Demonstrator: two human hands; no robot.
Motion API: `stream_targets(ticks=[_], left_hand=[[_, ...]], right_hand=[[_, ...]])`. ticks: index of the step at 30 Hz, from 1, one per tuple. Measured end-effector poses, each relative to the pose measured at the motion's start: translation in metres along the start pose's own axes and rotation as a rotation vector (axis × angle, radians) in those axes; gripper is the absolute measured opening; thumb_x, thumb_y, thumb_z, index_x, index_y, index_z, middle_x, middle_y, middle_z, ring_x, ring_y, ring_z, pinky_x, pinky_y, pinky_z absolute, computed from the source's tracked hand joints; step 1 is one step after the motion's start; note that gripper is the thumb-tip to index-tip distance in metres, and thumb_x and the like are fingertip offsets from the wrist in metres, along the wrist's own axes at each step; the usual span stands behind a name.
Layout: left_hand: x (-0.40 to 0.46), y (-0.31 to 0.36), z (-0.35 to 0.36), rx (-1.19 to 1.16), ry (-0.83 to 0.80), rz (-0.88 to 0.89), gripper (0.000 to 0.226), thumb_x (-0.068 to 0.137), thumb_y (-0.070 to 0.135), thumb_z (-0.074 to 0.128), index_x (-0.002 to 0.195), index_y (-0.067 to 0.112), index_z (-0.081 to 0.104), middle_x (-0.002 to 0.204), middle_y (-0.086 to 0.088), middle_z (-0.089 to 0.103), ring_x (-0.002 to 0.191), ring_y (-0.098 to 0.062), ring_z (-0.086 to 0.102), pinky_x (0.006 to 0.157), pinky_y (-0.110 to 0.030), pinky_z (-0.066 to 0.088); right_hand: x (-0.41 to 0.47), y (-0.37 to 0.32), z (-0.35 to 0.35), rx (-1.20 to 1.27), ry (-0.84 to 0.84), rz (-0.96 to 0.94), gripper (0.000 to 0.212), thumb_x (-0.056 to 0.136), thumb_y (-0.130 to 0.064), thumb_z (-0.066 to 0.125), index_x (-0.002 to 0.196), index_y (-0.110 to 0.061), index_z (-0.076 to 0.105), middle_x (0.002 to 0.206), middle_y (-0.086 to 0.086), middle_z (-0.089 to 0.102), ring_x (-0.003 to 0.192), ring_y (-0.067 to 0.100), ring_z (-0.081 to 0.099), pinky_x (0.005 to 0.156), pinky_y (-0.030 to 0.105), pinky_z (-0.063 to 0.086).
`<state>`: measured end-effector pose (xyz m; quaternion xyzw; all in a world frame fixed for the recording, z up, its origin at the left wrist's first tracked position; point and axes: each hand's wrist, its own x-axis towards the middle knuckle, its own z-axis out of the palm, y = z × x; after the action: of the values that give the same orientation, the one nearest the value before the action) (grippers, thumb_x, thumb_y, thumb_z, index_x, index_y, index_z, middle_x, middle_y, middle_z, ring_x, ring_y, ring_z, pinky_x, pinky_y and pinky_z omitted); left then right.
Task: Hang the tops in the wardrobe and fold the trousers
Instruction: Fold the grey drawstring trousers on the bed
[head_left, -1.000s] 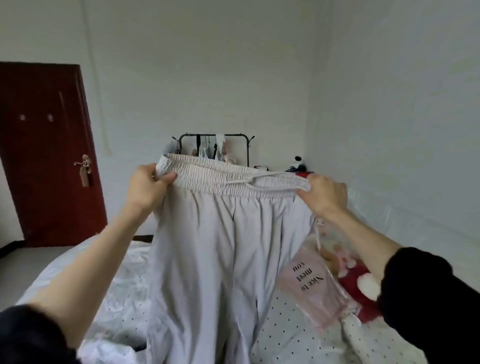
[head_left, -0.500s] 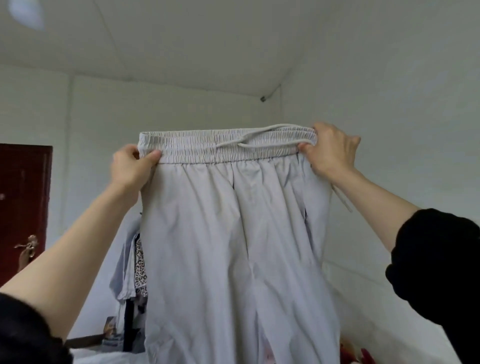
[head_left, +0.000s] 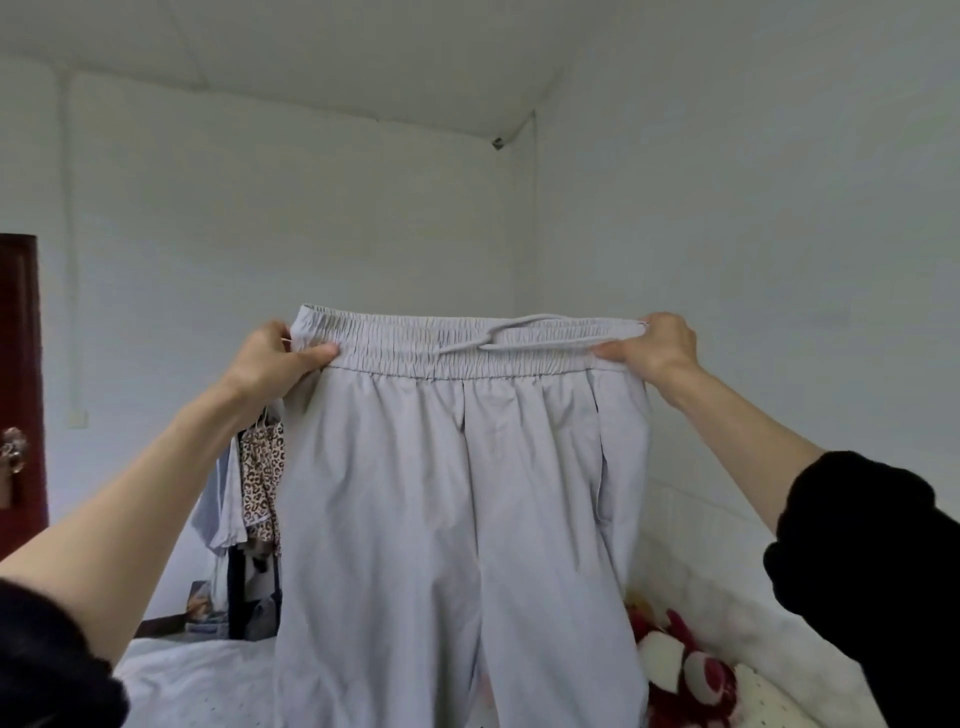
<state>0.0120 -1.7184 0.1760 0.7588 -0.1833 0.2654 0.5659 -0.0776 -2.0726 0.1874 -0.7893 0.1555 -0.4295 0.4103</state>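
Note:
Light grey trousers (head_left: 457, 519) with an elastic waistband and a drawstring hang full length in front of me, above the bed. My left hand (head_left: 270, 358) pinches the left end of the waistband, thumb on the front. My right hand (head_left: 654, 348) pinches the right end the same way. The waistband is stretched flat between both hands at about chest height. The legs drop out of view at the bottom edge. Tops (head_left: 254, 488), one leopard-print, hang on a rack behind the trousers to the left.
A white dotted bed (head_left: 197, 680) lies below. A red and white plush toy (head_left: 691, 670) sits on it at the right, by the wall. A dark red door (head_left: 21, 395) stands at the far left.
Both hands raised the trousers from low over the bed to held-up height, and my view tilted upward with them. Both hands kept their grip on the waistband throughout.

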Motion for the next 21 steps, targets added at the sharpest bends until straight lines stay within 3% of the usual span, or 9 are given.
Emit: stream_targets(ticks=[3, 5, 9, 11, 14, 16, 18, 21], left_hand=[[-0.008, -0.005, -0.004, -0.007, -0.090, -0.045, 0.022, 0.079, 0.018, 0.073, 0.093, 0.006, 0.062, 0.085, -0.004, 0.066, 0.072, -0.015, 0.062, 0.052, -0.015, 0.051], [-0.011, -0.008, -0.009, -0.041, -0.102, -0.073, 0.014, 0.078, 0.017, 0.073, 0.081, 0.007, 0.065, 0.074, 0.000, 0.069, 0.060, -0.007, 0.065, 0.048, -0.012, 0.050], [-0.023, -0.025, -0.014, -0.060, -0.132, -0.163, 0.023, 0.078, 0.014, 0.073, 0.091, -0.004, 0.066, 0.088, -0.013, 0.067, 0.072, -0.019, 0.065, 0.063, -0.022, 0.053], [-0.029, -0.034, -0.015, -0.086, -0.153, -0.201, 0.021, 0.077, 0.014, 0.073, 0.091, -0.001, 0.067, 0.081, -0.009, 0.070, 0.062, -0.013, 0.066, 0.050, -0.014, 0.051], [-0.027, -0.032, -0.018, -0.153, -0.053, -0.164, 0.009, 0.076, 0.009, 0.074, 0.078, 0.009, 0.065, 0.055, 0.008, 0.067, 0.045, 0.002, 0.060, 0.039, -0.008, 0.040], [-0.023, -0.023, -0.019, -0.181, 0.023, -0.111, 0.011, 0.075, 0.007, 0.075, 0.079, 0.010, 0.065, 0.055, 0.010, 0.067, 0.047, 0.002, 0.060, 0.040, -0.007, 0.042], [-0.023, -0.020, -0.018, -0.120, 0.022, -0.083, 0.015, 0.076, 0.010, 0.075, 0.088, 0.009, 0.066, 0.071, 0.003, 0.069, 0.058, -0.005, 0.062, 0.047, -0.010, 0.047], [-0.037, -0.042, -0.017, 0.082, -0.200, -0.177, 0.020, 0.080, 0.010, 0.071, 0.096, 0.001, 0.065, 0.095, -0.014, 0.067, 0.080, -0.022, 0.062, 0.071, -0.026, 0.051]], right_hand=[[-0.003, 0.015, -0.001, 0.249, -0.105, 0.023, 0.023, 0.067, -0.008, 0.081, 0.083, -0.003, 0.065, 0.083, 0.005, 0.067, 0.076, 0.017, 0.063, 0.068, 0.026, 0.052], [-0.003, 0.017, -0.008, 0.433, -0.240, 0.033, 0.016, 0.069, -0.003, 0.079, 0.075, -0.009, 0.065, 0.068, -0.003, 0.071, 0.063, 0.009, 0.066, 0.054, 0.017, 0.050], [-0.007, 0.033, -0.014, 0.486, -0.482, 0.084, 0.016, 0.075, -0.010, 0.074, 0.089, -0.011, 0.068, 0.080, -0.003, 0.073, 0.072, 0.008, 0.069, 0.063, 0.022, 0.049], [-0.012, 0.040, -0.012, 0.474, -0.533, 0.114, 0.017, 0.078, -0.010, 0.071, 0.095, -0.009, 0.066, 0.084, -0.001, 0.072, 0.079, 0.012, 0.067, 0.066, 0.024, 0.049], [-0.011, 0.038, -0.011, 0.468, -0.565, 0.073, 0.016, 0.080, -0.015, 0.070, 0.095, -0.011, 0.068, 0.087, -0.001, 0.071, 0.084, 0.014, 0.065, 0.074, 0.028, 0.049], [-0.006, 0.026, -0.012, 0.370, -0.471, -0.020, 0.006, 0.081, -0.018, 0.070, 0.083, -0.012, 0.069, 0.078, -0.005, 0.070, 0.075, 0.009, 0.063, 0.069, 0.023, 0.047], [-0.002, 0.019, -0.008, 0.211, -0.327, -0.143, 0.019, 0.086, -0.017, 0.067, 0.081, 0.002, 0.066, 0.071, 0.002, 0.059, 0.062, 0.009, 0.052, 0.059, 0.018, 0.041], [-0.014, 0.033, 0.000, 0.085, -0.411, -0.094, 0.020, 0.088, -0.017, 0.065, 0.075, -0.003, 0.061, 0.067, 0.004, 0.051, 0.054, 0.009, 0.047, 0.058, 0.022, 0.043]])
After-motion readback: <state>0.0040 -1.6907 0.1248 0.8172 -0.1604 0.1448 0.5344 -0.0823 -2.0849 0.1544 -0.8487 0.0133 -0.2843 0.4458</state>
